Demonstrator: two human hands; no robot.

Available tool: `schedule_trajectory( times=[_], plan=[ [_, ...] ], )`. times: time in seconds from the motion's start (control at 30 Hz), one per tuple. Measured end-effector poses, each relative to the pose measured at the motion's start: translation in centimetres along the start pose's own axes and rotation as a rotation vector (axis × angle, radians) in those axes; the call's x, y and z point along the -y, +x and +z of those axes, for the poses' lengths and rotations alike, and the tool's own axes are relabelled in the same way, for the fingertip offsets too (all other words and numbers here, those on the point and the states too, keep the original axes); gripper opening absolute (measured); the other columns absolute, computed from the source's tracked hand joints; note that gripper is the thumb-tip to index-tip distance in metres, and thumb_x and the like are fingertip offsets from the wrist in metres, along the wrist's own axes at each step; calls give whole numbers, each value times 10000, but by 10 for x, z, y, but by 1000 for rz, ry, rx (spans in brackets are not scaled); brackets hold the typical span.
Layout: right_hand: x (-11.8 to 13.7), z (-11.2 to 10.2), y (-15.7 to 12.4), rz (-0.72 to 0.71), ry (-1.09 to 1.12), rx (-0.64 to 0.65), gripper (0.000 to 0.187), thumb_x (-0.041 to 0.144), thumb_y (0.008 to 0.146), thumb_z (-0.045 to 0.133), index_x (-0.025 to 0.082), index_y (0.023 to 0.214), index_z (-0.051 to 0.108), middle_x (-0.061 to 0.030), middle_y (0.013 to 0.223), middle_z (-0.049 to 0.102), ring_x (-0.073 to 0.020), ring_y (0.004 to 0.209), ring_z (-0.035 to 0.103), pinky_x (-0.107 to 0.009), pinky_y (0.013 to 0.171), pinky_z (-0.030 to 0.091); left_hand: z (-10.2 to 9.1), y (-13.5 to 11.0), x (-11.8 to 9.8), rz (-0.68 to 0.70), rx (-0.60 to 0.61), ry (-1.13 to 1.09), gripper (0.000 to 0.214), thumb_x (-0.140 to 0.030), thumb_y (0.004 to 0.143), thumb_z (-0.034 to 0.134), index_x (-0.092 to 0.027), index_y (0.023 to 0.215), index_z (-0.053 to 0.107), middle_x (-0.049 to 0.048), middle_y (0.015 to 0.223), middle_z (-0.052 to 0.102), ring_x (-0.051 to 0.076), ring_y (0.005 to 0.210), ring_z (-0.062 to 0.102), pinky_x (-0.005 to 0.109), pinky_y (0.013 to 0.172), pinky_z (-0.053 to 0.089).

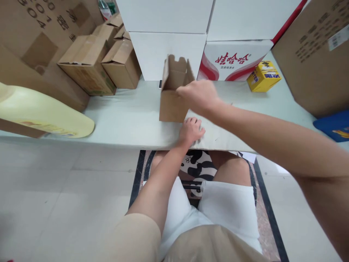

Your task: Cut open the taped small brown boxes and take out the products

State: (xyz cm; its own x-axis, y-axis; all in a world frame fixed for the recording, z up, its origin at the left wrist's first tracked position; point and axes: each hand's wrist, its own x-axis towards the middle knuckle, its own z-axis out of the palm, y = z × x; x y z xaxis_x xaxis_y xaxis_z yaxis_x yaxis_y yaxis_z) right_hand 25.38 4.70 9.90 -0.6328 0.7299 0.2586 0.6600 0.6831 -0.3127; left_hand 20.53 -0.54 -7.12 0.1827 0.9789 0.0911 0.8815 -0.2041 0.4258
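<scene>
Cardboard box (171, 103) stands upright with its top flaps open on the pale table (122, 116), near the front edge. The right hand (200, 95) is closed over its upper right side, while the left hand (191, 131) lies at its lower right corner with fingers curled; whether it grips anything I cannot tell. The work looks like setting the box up, so folding the flaps calls for a steady base.
</scene>
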Motion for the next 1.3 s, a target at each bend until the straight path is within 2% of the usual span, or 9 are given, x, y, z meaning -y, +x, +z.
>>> schedule_trajectory(
  times=[0.07,0.13,0.23,0.4,0.57,0.77,0.93,1.1,1.3],
  plan=[
    [-19,-41,-19,262,-157,-91,170,290,958,633,231,897,780,-62,852,711,-370,1162,727,-624,1084,492,-1,0,-2,18,3,43,365,-358,1006,527,-150,1244,709,164,1331,683,348,1288,580,500,1128,456],
    [-40,-78,-51,325,-197,-156,198,314,985,606,254,1042,785,-75,956,753,-366,1167,721,-643,1105,493,-3,0,-3,20,9,65,373,-354,1010,512,-163,1274,694,158,1369,668,343,1305,563,493,1126,448],
    [-78,-116,-114,305,-240,-326,233,303,982,580,274,1093,783,-73,1181,794,-308,1175,732,-535,1086,553,-5,-1,-2,25,24,76,370,-370,1011,518,-182,1283,685,150,1378,661,338,1312,551,483,1112,455],
    [-155,-128,-219,552,-446,-403,275,304,897,575,311,1042,808,-125,1171,806,-317,1155,748,-502,1001,584,-6,0,-1,40,32,105,357,-375,1001,536,-180,1267,672,159,1360,651,338,1308,547,488,1121,456],
    [-217,-116,-275,830,-457,-308,399,251,779,572,455,1011,824,-120,1059,812,-334,1104,750,-515,915,570,-5,2,1,40,48,132,343,-384,991,543,-186,1240,671,146,1346,655,324,1293,553,472,1119,463],
    [-258,-119,-276,1050,-591,-304,547,247,710,561,365,1180,816,-162,1059,781,-353,1151,715,-526,828,533,-4,5,3,34,46,170,320,-353,980,552,-199,1235,669,144,1337,660,321,1289,558,472,1115,471],
    [-264,-112,-245,1074,-555,-281,493,291,810,580,241,1260,776,-218,1252,701,-375,1310,608,-529,1048,509,-2,6,3,22,32,168,314,-341,973,561,-202,1235,666,139,1349,656,315,1295,559,467,1133,467],
    [-260,-96,-214,1062,-483,-365,671,269,796,673,9,1412,612,-320,1469,486,-388,1451,438,-445,1234,397,-4,5,2,20,53,168,316,-338,974,558,-195,1235,665,145,1346,657,319,1302,561,469,1122,480],
    [-291,-97,-183,1137,-469,-396,671,356,862,679,36,1439,556,-302,1519,414,-390,1444,391,-495,1208,398,-6,4,3,20,78,172,322,-347,969,567,-184,1227,668,156,1365,650,330,1330,559,483,1150,476]
  ],
)
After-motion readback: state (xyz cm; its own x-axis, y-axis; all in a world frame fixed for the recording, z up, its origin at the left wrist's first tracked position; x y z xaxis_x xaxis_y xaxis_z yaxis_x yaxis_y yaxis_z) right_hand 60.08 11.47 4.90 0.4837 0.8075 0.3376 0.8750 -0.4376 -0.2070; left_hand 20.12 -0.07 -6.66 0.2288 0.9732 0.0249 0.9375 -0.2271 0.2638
